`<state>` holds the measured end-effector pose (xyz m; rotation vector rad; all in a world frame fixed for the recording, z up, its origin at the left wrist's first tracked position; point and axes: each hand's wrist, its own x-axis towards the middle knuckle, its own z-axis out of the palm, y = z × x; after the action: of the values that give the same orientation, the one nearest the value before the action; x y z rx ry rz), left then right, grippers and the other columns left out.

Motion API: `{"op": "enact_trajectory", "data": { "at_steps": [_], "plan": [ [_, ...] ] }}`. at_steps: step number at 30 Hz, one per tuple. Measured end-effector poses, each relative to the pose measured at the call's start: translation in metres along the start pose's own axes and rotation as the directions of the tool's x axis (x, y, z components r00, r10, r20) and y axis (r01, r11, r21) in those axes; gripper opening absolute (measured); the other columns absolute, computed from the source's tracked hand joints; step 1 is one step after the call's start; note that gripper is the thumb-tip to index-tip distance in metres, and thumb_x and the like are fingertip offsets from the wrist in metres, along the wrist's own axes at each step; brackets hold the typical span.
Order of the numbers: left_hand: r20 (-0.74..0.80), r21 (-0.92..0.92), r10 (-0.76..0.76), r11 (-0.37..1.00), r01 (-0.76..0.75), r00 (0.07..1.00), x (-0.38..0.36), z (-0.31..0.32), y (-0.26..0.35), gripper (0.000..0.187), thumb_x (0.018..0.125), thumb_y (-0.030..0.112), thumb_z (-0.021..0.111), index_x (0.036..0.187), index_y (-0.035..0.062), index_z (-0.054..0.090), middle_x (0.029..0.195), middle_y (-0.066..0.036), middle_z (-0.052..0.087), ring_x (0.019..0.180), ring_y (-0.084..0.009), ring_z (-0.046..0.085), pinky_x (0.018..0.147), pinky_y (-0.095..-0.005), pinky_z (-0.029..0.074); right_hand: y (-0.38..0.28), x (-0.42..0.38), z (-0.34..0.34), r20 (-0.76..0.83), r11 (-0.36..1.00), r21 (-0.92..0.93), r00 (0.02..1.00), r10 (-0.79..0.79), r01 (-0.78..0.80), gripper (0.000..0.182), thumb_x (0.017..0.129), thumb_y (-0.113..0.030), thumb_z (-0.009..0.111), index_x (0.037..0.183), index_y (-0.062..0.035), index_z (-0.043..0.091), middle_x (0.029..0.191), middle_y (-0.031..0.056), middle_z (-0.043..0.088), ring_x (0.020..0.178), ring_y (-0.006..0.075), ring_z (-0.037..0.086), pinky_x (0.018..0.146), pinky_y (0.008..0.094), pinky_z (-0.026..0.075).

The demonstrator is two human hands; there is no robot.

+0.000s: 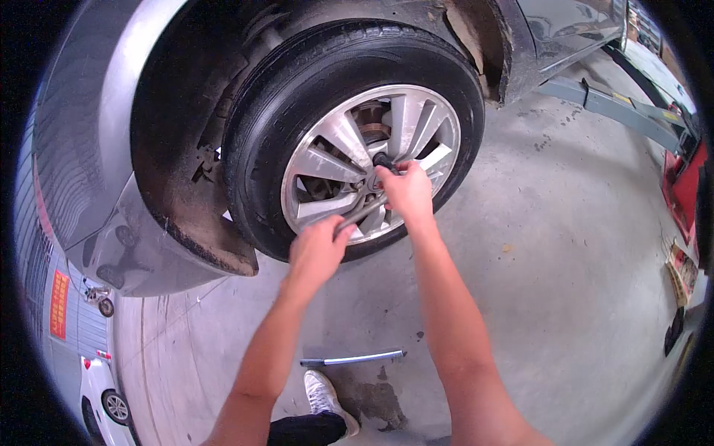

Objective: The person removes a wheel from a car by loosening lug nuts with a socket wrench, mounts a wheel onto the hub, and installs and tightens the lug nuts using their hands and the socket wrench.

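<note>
A wheel with a black tyre (256, 141) and a scuffed silver alloy rim (338, 126) is mounted on a grey car. A lug wrench (364, 212) slants across the lower part of the rim, near the hub. My left hand (316, 249) is closed around its lower-left end, in front of the tyre's lower edge. My right hand (407, 193) is closed on its other end by the hub, thumb and fingers at the dark socket (383, 160). The right fingers partly cover the centre of the wheel and the lug nuts there.
A metal bar with a dark end (353, 359) lies on the concrete floor beside my shoe (320, 390). The car's fender (141, 230) arches over the wheel. A grey lift arm (617, 104) reaches under the car at right, near a red lift base (683, 193). A white car (97, 386) stands lower left.
</note>
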<state>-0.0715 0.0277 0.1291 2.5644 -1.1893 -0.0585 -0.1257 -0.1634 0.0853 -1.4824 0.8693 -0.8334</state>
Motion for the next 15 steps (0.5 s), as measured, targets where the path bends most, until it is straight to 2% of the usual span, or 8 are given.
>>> {"op": "enact_trajectory", "data": {
  "at_steps": [2, 6, 7, 9, 10, 11, 13, 15],
  "plan": [
    [0.094, -0.191, 0.073, 0.980, -0.053, 0.993, 0.016, 0.066, -0.040, 0.035, 0.104, 0.036, 0.059, 0.117, 0.0061, 0.070, 0.097, -0.022, 0.074, 0.092, -0.0437, 0.070, 0.081, -0.0500, 0.054, -0.004, -0.012, 0.004, -0.095, 0.938, -0.284, 0.968, -0.234, 0.199, 0.041, 0.084, -0.026, 0.078, 0.106, 0.0043, 0.063, 0.090, 0.0294, 0.072, 0.089, 0.0471, 0.071, 0.083, 0.0523, 0.057],
    [-0.042, -0.299, 0.158, 0.940, -0.163, 0.987, 0.045, 0.165, -0.056, 0.039, 0.105, 0.041, 0.058, 0.116, 0.0046, 0.067, 0.094, -0.026, 0.073, 0.091, -0.0482, 0.069, 0.080, -0.0551, 0.054, 0.000, -0.009, -0.001, 0.007, 0.845, -0.453, 0.949, -0.316, 0.285, 0.040, 0.086, -0.027, 0.078, 0.108, 0.0022, 0.063, 0.090, 0.0270, 0.073, 0.090, 0.0461, 0.072, 0.082, 0.0527, 0.057],
    [-0.040, -0.316, 0.141, 0.937, -0.146, 0.989, 0.035, 0.150, -0.046, 0.039, 0.105, 0.041, 0.058, 0.116, 0.0046, 0.067, 0.094, -0.026, 0.073, 0.091, -0.0482, 0.069, 0.080, -0.0551, 0.054, 0.003, -0.010, -0.002, 0.026, 0.837, -0.466, 0.950, -0.313, 0.288, 0.040, 0.086, -0.027, 0.078, 0.108, 0.0022, 0.063, 0.090, 0.0270, 0.073, 0.090, 0.0461, 0.072, 0.082, 0.0527, 0.057],
    [0.092, 0.001, 0.002, 1.000, -0.002, 0.996, 0.009, 0.073, -0.010, 0.041, 0.104, 0.044, 0.057, 0.112, 0.0050, 0.065, 0.090, -0.021, 0.075, 0.087, -0.0466, 0.071, 0.077, -0.0560, 0.054, 0.008, -0.001, 0.001, -0.071, 0.913, -0.312, 0.952, -0.297, 0.261, 0.040, 0.085, -0.029, 0.080, 0.103, 0.0041, 0.065, 0.088, 0.0243, 0.074, 0.088, 0.0389, 0.074, 0.079, 0.0457, 0.057],
    [-0.023, 0.088, -0.029, 0.996, 0.031, 0.999, -0.001, 0.049, 0.002, 0.037, 0.103, 0.042, 0.060, 0.111, 0.0065, 0.066, 0.088, -0.019, 0.074, 0.083, -0.0431, 0.071, 0.074, -0.0544, 0.054, 0.018, 0.010, 0.006, -0.048, 0.967, -0.221, 0.989, -0.143, 0.129, 0.035, 0.089, -0.032, 0.079, 0.101, -0.0009, 0.069, 0.087, 0.0153, 0.075, 0.079, 0.0278, 0.074, 0.073, 0.0403, 0.057],
    [-0.140, 0.180, -0.037, 0.982, 0.062, 0.989, -0.007, 0.026, 0.012, 0.033, 0.102, 0.039, 0.062, 0.111, 0.0079, 0.067, 0.085, -0.016, 0.074, 0.079, -0.0397, 0.072, 0.072, -0.0527, 0.053, 0.013, 0.012, 0.001, -0.052, 0.969, -0.211, 0.989, -0.139, 0.125, 0.035, 0.089, -0.032, 0.079, 0.101, -0.0009, 0.069, 0.087, 0.0153, 0.075, 0.079, 0.0278, 0.074, 0.073, 0.0403, 0.057],
    [-0.273, 0.312, 0.170, 0.947, -0.080, 0.947, -0.008, -0.024, 0.035, 0.032, 0.095, 0.041, 0.071, 0.109, 0.0118, 0.068, 0.083, -0.012, 0.074, 0.077, -0.0348, 0.072, 0.067, -0.0485, 0.053, -0.001, 0.011, -0.011, 0.389, 0.827, 0.343, 0.868, 0.308, -0.446, 0.031, 0.092, -0.034, 0.077, 0.104, -0.0064, 0.071, 0.088, 0.0059, 0.073, 0.077, 0.0164, 0.070, 0.067, 0.0362, 0.056],
    [-0.304, 0.376, 0.255, 0.918, -0.130, 0.918, -0.001, -0.041, 0.047, 0.032, 0.090, 0.040, 0.076, 0.105, 0.0130, 0.070, 0.084, -0.010, 0.075, 0.076, -0.0327, 0.072, 0.066, -0.0454, 0.053, -0.001, 0.013, -0.012, 0.445, 0.762, 0.405, 0.837, 0.318, -0.505, 0.029, 0.095, -0.035, 0.075, 0.107, -0.0092, 0.071, 0.090, 0.0018, 0.072, 0.080, 0.0123, 0.067, 0.063, 0.0331, 0.056]
  ]
}}
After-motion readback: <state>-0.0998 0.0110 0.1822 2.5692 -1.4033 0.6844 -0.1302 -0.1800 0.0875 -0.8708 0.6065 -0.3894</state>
